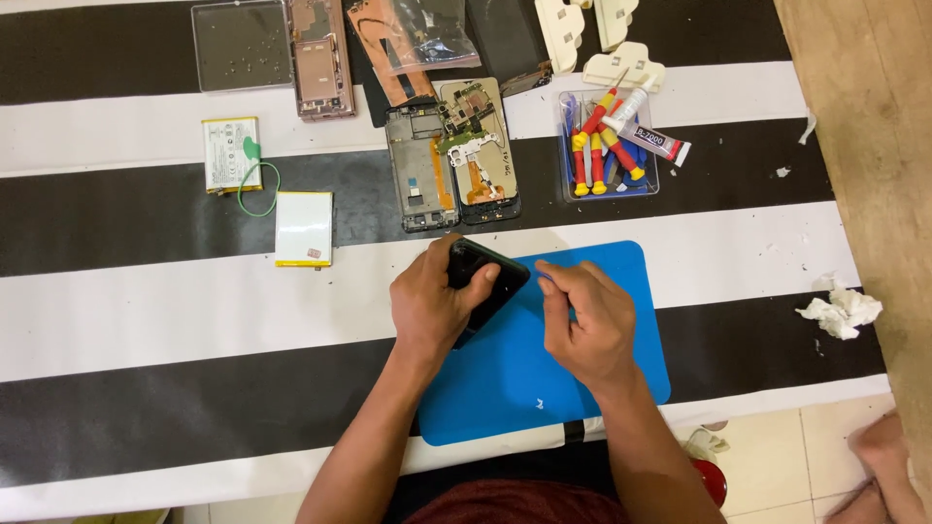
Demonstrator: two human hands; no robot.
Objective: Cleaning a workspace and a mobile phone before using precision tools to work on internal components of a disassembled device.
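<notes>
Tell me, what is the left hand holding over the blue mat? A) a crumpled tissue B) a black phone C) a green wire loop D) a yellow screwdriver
B: the left hand is wrapped around a black phone above the blue mat, while the screwdrivers sit in a clear tray and the crumpled tissue lies off at the table's right edge.

You look down on a tabletop (pixel 146 320) covered by a cloth of wide black and white stripes. A wooden strip (pixel 874 116) borders it on the right, pale floor tiles (pixel 777 466) show below, and light falls evenly.
</notes>
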